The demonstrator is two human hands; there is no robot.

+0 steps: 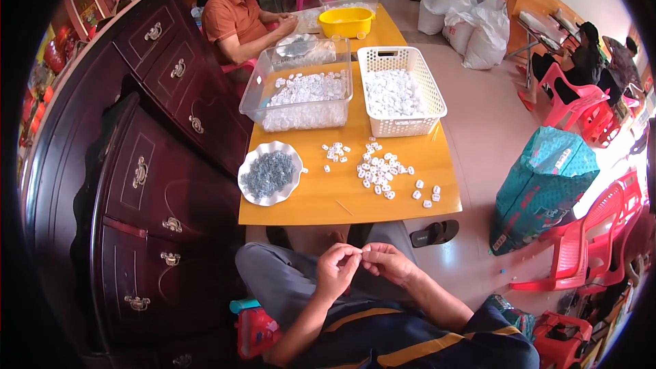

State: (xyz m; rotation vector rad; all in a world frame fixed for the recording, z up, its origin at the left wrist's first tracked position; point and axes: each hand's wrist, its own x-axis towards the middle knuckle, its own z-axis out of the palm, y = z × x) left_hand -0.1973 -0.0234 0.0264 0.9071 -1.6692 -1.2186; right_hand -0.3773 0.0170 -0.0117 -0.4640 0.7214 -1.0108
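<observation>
My left hand and my right hand meet above my lap, just short of the table's near edge. Both are closed in a pinch, fingertips against fingertips. Whatever sits between them is too small to make out. Beyond them on the yellow table lies a loose pile of small white plastic pieces with dark holes, plus a smaller cluster to its left. A white wavy-rimmed dish holds many tiny grey parts. A thin stick rests near the table's front edge.
Behind the pile stand a clear bin and a cream basket, both holding white pieces. A yellow tub is farther back. Another person works at the table's far left. Dark drawers border the left; a teal bag stands right.
</observation>
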